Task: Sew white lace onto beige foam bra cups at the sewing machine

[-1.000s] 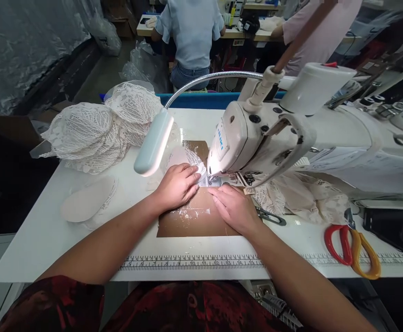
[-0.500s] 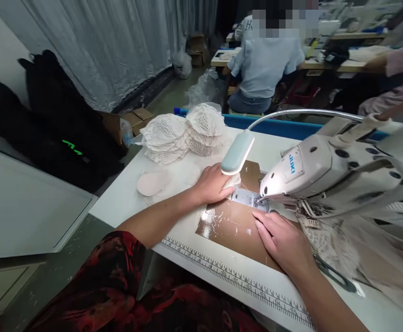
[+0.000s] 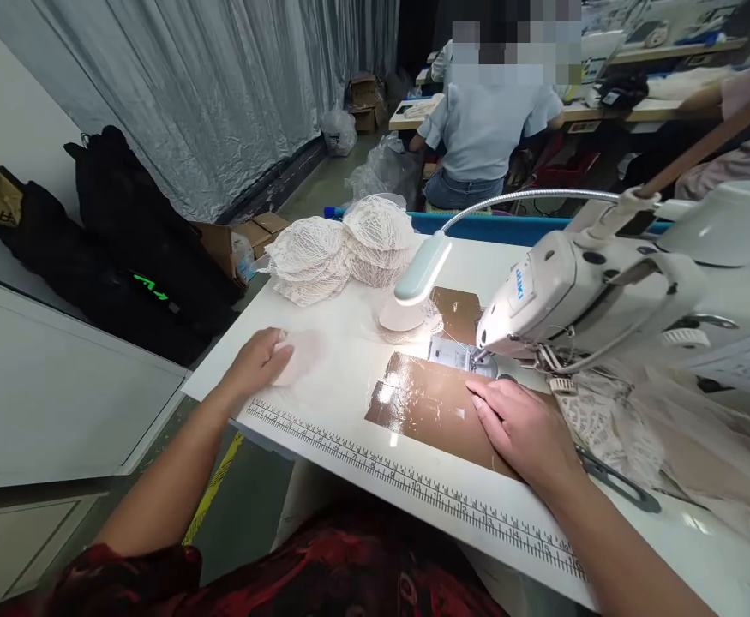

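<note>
At the left front of the white sewing table, my left hand (image 3: 257, 367) is closed on the edge of a pale fabric cup (image 3: 301, 356), blurred, with sheer mesh around it. My right hand (image 3: 521, 427) lies flat, fingers stretched, on a brown taped board (image 3: 423, 398) in front of the sewing machine (image 3: 535, 291). Left of the needle, another pale cup with a lace edge (image 3: 404, 317) rests under the small lamp (image 3: 424, 267). Farther back stand two stacks of white lace cups, a left stack (image 3: 310, 257) and a right stack (image 3: 380, 236).
A printed ruler (image 3: 417, 486) runs along the table's front edge. Lace and mesh fabric (image 3: 663, 420) lies heaped at the right, beside a dark slotted metal piece (image 3: 619, 482). A person in a light blue shirt (image 3: 490, 128) sits beyond the blue trough (image 3: 516, 227).
My left hand has moved from beside the needle to the table's left front and taken hold of the pale cup there. A lace-edged cup now shows under the lamp. My right hand stays put.
</note>
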`<state>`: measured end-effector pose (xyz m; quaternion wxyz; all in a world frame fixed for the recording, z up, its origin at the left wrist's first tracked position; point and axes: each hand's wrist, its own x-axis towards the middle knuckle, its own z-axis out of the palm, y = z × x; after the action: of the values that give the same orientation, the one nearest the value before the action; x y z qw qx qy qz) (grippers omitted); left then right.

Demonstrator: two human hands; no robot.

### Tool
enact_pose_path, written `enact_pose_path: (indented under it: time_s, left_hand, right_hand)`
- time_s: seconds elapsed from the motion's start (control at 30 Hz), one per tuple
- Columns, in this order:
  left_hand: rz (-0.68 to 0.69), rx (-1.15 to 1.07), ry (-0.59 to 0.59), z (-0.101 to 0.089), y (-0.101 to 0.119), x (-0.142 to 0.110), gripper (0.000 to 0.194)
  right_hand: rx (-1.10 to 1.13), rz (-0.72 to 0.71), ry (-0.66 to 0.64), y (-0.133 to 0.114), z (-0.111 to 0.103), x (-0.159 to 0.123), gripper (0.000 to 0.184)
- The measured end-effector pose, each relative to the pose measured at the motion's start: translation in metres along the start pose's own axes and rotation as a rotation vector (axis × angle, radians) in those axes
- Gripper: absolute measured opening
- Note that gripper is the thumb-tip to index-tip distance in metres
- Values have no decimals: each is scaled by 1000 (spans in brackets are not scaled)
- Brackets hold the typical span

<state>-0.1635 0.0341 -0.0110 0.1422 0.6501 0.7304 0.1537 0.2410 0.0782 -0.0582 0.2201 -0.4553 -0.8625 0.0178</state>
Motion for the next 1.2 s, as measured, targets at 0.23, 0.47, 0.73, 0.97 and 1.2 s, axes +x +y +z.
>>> enact_pose_path:
  time_s: [0.23,0.47,0.73,0.97,1.2]
  left_hand:
    - [359,-745,-572,22,107,2,35]
    - [611,-401,-528,85,174,57,56]
    - [495,-513,-391,104,181,76,31]
    - [639,-317,-355,103,202,79,10]
    - [890,-14,-148,85,198,52,22]
  right_hand:
    - [290,61,130,-9,-10,1,23]
    - [388,-74,12,-12,-16,-2,20]
    - [262,-86,-12,-12,-15,-3,41]
    - [36,160,5,-8,-13,1,26]
    - [-41,185,-84,-8,-10,3,27]
